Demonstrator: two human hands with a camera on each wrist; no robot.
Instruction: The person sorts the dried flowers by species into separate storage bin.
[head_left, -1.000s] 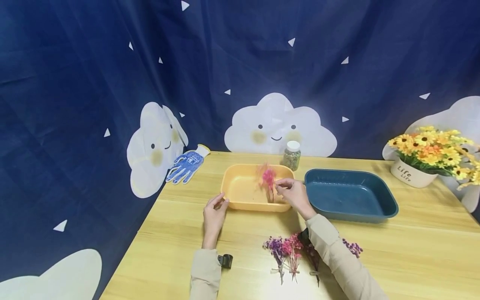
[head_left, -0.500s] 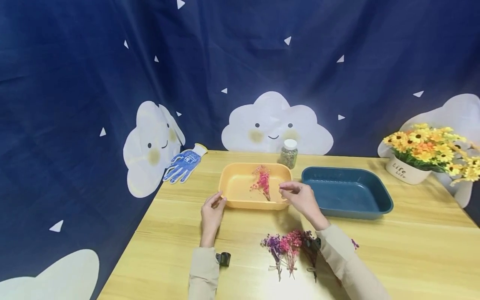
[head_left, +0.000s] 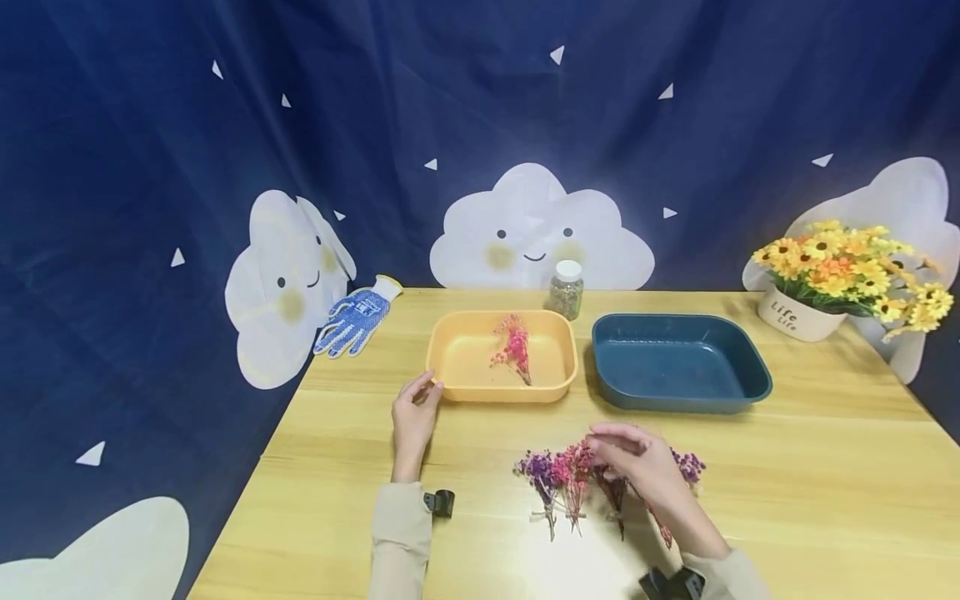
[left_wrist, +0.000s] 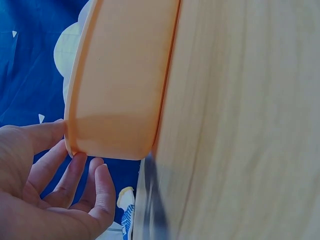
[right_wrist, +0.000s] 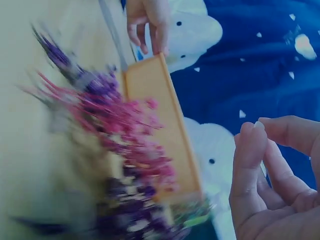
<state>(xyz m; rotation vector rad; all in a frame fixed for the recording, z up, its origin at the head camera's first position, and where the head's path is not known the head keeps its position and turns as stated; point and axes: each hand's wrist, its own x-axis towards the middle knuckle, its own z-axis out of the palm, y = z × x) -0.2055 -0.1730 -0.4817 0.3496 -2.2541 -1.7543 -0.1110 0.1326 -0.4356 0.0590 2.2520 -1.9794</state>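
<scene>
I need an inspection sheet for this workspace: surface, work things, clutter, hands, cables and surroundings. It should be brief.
Surface: wooden table, bright glare at the near side.
Work things: pink sprig lying in yellow tray, blue tray beside it; purple and pink flower bunches on the table.
Clutter: blue-and-white glove, lidded jar and potted flowers toward the far side.
Left hand: holds the yellow tray's near left corner.
Right hand: over the flower bunches, nothing seen held.
Cables: nothing seen.
Surroundings: dark blue curtain with smiling clouds.
</scene>
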